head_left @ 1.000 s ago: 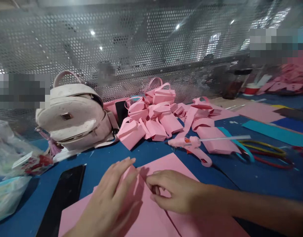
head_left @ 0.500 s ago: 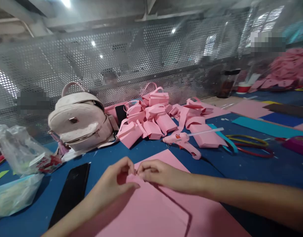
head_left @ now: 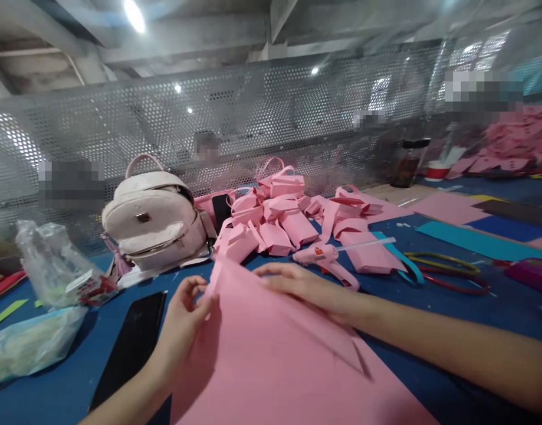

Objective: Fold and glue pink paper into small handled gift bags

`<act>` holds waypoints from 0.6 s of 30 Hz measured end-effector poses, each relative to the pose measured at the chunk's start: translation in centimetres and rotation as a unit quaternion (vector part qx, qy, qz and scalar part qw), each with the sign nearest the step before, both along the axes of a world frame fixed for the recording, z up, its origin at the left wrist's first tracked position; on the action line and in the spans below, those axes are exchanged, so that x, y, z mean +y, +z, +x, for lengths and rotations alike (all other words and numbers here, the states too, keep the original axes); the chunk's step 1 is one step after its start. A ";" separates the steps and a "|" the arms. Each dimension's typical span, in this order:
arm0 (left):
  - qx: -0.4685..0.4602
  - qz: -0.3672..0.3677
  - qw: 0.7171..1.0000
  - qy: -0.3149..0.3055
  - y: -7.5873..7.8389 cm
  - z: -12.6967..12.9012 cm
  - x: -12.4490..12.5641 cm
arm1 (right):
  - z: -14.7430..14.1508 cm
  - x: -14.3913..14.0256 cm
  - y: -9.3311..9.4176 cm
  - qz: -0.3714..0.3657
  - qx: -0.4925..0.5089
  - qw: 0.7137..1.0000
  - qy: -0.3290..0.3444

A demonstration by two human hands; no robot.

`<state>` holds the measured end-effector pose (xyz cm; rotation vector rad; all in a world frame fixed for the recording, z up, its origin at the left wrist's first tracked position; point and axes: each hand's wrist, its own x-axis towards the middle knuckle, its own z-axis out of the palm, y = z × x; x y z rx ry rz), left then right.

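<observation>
I have the large pink paper sheet (head_left: 271, 348) just in front of the pink glue gun (head_left: 324, 255); my left hand (head_left: 182, 321) pinches its raised corner, right hand (head_left: 306, 286) presses flat, fingers extended; folding looks barely begun, no crease set yet.

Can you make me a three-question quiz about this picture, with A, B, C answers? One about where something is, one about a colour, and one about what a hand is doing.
1. Where is the black phone?
A. Left of the pink sheet
B. On top of the backpack
C. Inside the plastic bag

2. What colour is the table top?
A. Yellow
B. Blue
C. White

3. What is the left hand doing?
A. Resting on the phone
B. Holding the glue gun
C. Pinching the pink sheet's edge

Answers:
1 A, the phone lies flat beside the pink sheet.
2 B, blue shows all around the papers.
3 C, its fingers grip the lifted edge, while the right hand lies flat on the sheet.
</observation>
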<state>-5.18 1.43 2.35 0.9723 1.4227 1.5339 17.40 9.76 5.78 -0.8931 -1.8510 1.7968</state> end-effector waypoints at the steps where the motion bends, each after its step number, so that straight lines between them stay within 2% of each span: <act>1: -0.009 -0.018 1.000 -0.018 -0.4 0.4 -0.5 | 0.1 0.3 0.0 0.009 -0.017 1.000 0.014; 4: -0.036 -0.066 0.991 -0.109 -1.7 1.5 -1.9 | 0.3 0.8 -0.1 0.051 -0.056 0.996 0.057; 8: -0.136 -0.074 0.974 -0.163 -2.4 3.1 -3.4 | 0.2 0.3 1.0 0.175 -0.084 0.978 0.071; 11: -0.198 -0.102 0.957 -0.189 -2.2 4.0 -3.8 | -0.2 -0.5 2.3 0.245 -0.183 0.947 0.099; 13: -0.193 -0.104 0.955 -0.199 -2.0 4.2 -3.8 | -0.6 -1.0 2.6 0.284 -0.253 0.917 0.120; 15: -0.175 -0.104 0.956 -0.212 -2.1 4.0 -3.7 | -0.9 -1.2 2.4 0.300 -0.282 0.901 0.137; 18: -0.133 -0.093 0.954 -0.252 -2.4 3.1 -3.4 | -1.3 -1.1 1.6 0.284 -0.253 0.914 0.144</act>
